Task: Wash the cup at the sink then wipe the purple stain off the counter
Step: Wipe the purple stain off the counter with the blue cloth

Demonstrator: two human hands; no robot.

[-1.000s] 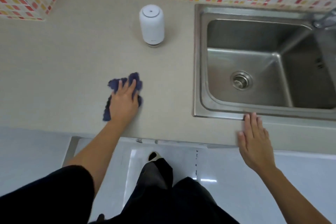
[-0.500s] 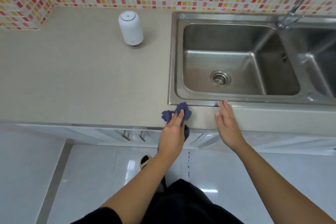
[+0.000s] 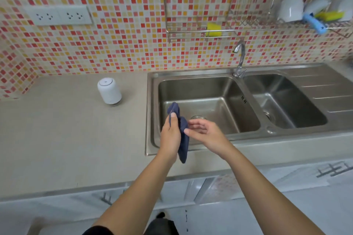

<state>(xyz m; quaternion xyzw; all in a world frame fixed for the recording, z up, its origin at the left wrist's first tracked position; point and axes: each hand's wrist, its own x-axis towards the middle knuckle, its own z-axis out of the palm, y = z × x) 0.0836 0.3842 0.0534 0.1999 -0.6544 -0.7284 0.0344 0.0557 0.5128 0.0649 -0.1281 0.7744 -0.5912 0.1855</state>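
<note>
Cloth (image 3: 183,139) is off the counter (image 3: 76,139): 1 s back it lies flat under the L hand on the worktop, 0.5 s back it's at the sink's front lip. Now the L hand (image 3: 170,135) holds it up over the L basin of the sink (image 3: 210,89), thumb pressed on the fabric, other fingers hidden behind, tail hanging past the wrist. R hand (image 3: 207,133), before flat on the counter edge, sits at 3 o'clock of the cloth, fingers half curled, thumb tip touching fabric; can't tell if it pinches. No purple stain in view, so wiping looks done, prob. rinse/wring next. Faucet (image 3: 240,57) at 1 o'clock, no water seen, path clear. White cylinder (image 3: 109,92) at 10 o'clock, well apart. Wall rack (image 3: 191,33) at 12–2 o'clock: sponge (image 3: 213,29), blue brush (image 3: 315,24), white cups (image 3: 291,8), blurred; task's cup prob. among them.
</note>
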